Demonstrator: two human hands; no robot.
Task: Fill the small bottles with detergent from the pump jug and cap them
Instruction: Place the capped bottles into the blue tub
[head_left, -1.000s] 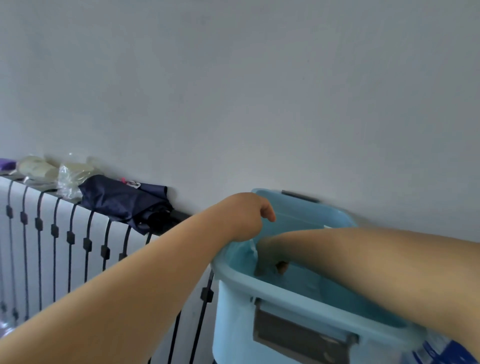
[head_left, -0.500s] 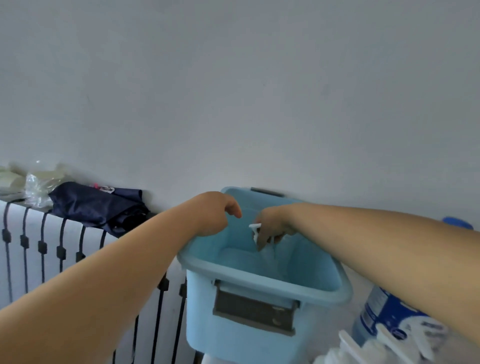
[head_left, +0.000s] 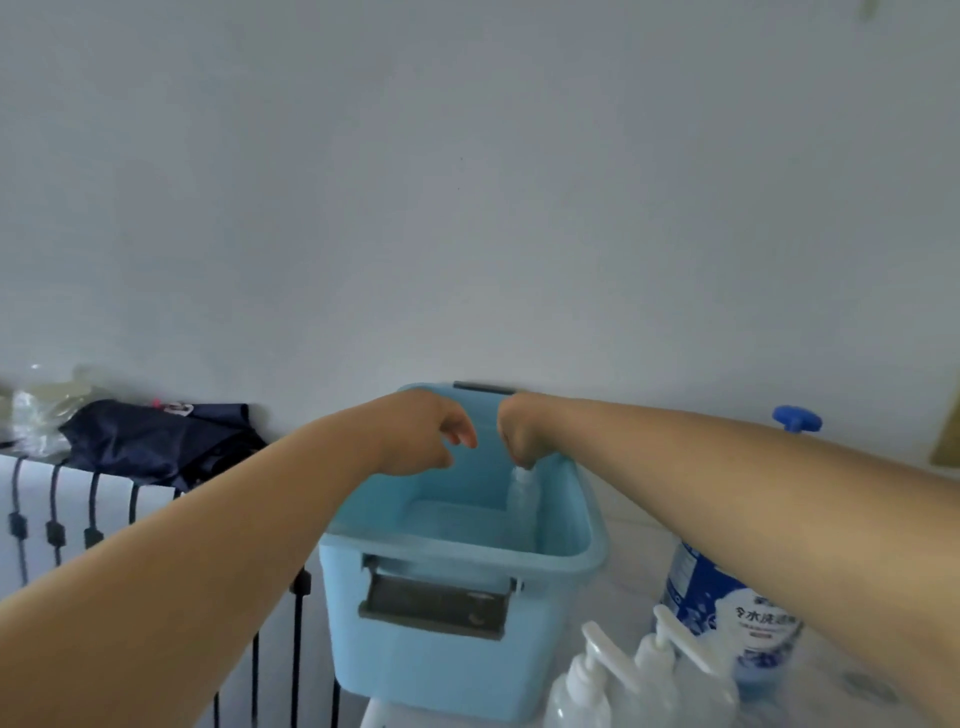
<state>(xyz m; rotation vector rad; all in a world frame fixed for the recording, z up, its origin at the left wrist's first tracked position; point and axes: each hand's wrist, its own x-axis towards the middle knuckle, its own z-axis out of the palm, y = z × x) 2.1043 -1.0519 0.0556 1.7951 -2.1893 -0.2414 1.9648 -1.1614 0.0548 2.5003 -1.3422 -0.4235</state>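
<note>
Right hand (head_left: 519, 434) now higher, lifting a small bottle (head_left: 521, 491) above the blue bin's (head_left: 457, 670) floor.
It pinches the bottle's top from above; the left hand (head_left: 421, 439), loosely curled and empty, hovers just beside it over the bin.

White and blue pump jug (head_left: 727, 618) at near right carries a label with blue Chinese characters, seemingly "冷水洗…"; the smaller print beneath and beside is too blurred to read.
</note>
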